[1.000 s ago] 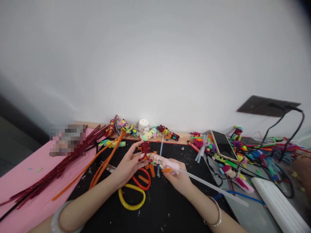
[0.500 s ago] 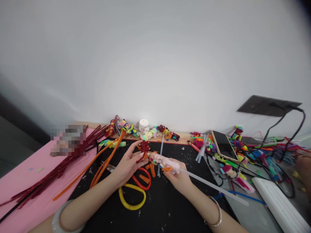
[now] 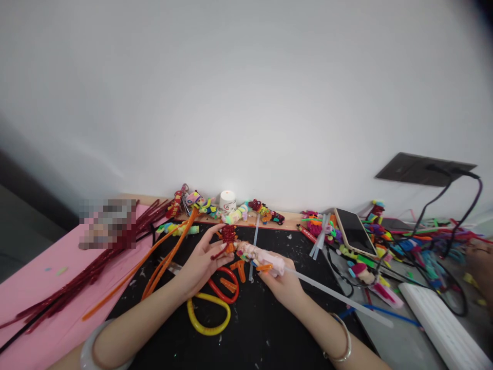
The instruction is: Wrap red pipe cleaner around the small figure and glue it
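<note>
My left hand (image 3: 200, 262) pinches a small dark red tinsel pipe-cleaner figure (image 3: 229, 234) with orange parts under it. A pale pink hot glue gun (image 3: 262, 258), crusted with coloured bits, is gripped in my right hand (image 3: 283, 285). Its front end points left, close to the red figure; whether they touch I cannot tell. From its rear a long translucent glue stick (image 3: 342, 295) slopes down to the right. Below the hands, scissors with a yellow loop (image 3: 210, 332) and a red loop lie on the black mat (image 3: 262, 334), beside short orange pipe-cleaner pieces (image 3: 241, 270).
Dark red tinsel stems (image 3: 88, 267) and orange stems (image 3: 154, 275) lie at left on a pink surface (image 3: 42, 288). Several finished figures and a white container (image 3: 228, 199) line the wall. At right are a phone (image 3: 355, 231), mixed pipe cleaners, cables and a white power strip (image 3: 439, 318).
The red figure has tilted very slightly in my left hand. Otherwise both hands and the glue gun hold almost the same position.
</note>
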The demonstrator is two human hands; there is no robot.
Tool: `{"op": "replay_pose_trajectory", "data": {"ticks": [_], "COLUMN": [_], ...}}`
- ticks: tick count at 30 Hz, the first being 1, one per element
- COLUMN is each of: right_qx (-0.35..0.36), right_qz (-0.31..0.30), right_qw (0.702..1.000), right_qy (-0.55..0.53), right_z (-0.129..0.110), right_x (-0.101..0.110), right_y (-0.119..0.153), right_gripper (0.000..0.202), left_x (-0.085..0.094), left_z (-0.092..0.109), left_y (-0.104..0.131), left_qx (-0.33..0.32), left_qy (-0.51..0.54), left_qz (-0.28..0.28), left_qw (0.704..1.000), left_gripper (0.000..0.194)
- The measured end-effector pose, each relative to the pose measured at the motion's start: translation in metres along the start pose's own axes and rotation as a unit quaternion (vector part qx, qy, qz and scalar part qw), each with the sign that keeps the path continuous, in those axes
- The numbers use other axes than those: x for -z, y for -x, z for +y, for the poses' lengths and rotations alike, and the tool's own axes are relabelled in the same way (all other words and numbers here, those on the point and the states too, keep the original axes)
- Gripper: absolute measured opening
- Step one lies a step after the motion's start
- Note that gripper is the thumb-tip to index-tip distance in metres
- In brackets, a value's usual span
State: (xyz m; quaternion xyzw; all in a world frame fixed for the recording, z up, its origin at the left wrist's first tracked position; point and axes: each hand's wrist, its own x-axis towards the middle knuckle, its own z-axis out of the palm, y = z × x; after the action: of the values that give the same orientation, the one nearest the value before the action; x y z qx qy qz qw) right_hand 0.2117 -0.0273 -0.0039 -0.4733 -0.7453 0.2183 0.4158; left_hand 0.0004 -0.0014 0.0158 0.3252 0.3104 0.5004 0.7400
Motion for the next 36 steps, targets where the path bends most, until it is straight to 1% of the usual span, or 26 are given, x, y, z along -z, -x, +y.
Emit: {"op": "replay_pose_trajectory", "data": {"ticks": [4,9,15,18,20,22,25,27,29,31,32,34,36], "right_qx": [0.002,0.003,-0.031,-0.070,-0.087,-0.086,-0.089,-0.104,-0.120,-0.116,-0.100,-0.038,0.042], "right_qz": [-0.006,0.012,0.019,0.026,0.031,0.023,0.006,0.007,0.014,0.031,0.041,0.046,0.018], "right_qw": [1.000,0.999,0.998,0.993,0.986,0.973,0.936,0.914,0.903,0.905,0.912,0.938,0.966], "right_qy": [0.009,0.031,0.042,0.087,0.141,0.215,0.341,0.391,0.413,0.408,0.396,0.343,0.255], "right_z": [0.000,0.002,0.003,0.005,0.007,0.007,0.007,0.007,0.007,0.005,0.002,-0.006,-0.016], "right_x": [0.000,-0.001,0.000,0.005,0.009,0.013,0.016,0.016,0.016,0.016,0.016,0.015,0.011], "right_y": [-0.001,-0.001,0.000,-0.001,-0.003,-0.006,-0.009,-0.010,-0.011,-0.011,-0.011,-0.009,-0.004], "right_gripper": [0.010,0.015,0.014,0.010,0.017,0.023,0.032,0.038,0.042,0.047,0.050,0.052,0.049], "left_x": [0.000,0.004,0.004,0.004,0.005,0.006,0.007,0.007,0.006,0.005,0.005,0.005,0.004], "left_z": [0.000,-0.002,-0.002,-0.003,-0.004,-0.005,-0.005,-0.004,-0.004,-0.004,-0.004,-0.005,-0.008], "left_y": [-0.001,-0.002,-0.001,-0.001,-0.002,-0.003,-0.003,-0.003,-0.003,-0.003,-0.003,-0.003,-0.001], "left_qx": [-0.006,-0.024,-0.023,-0.023,-0.030,-0.040,-0.053,-0.057,-0.062,-0.075,-0.087,-0.119,-0.147], "left_qy": [0.004,0.000,-0.003,-0.007,-0.012,-0.016,-0.026,-0.036,-0.047,-0.063,-0.075,-0.108,-0.146], "left_qz": [0.001,-0.003,0.012,0.022,0.024,0.026,0.034,0.038,0.043,0.046,0.045,0.036,0.019], "left_qw": [1.000,1.000,1.000,0.999,0.999,0.999,0.998,0.997,0.996,0.994,0.992,0.986,0.978], "left_gripper": [0.049,0.044,0.046,0.047,0.047,0.048,0.049,0.048,0.047,0.045,0.045,0.043,0.040]}}
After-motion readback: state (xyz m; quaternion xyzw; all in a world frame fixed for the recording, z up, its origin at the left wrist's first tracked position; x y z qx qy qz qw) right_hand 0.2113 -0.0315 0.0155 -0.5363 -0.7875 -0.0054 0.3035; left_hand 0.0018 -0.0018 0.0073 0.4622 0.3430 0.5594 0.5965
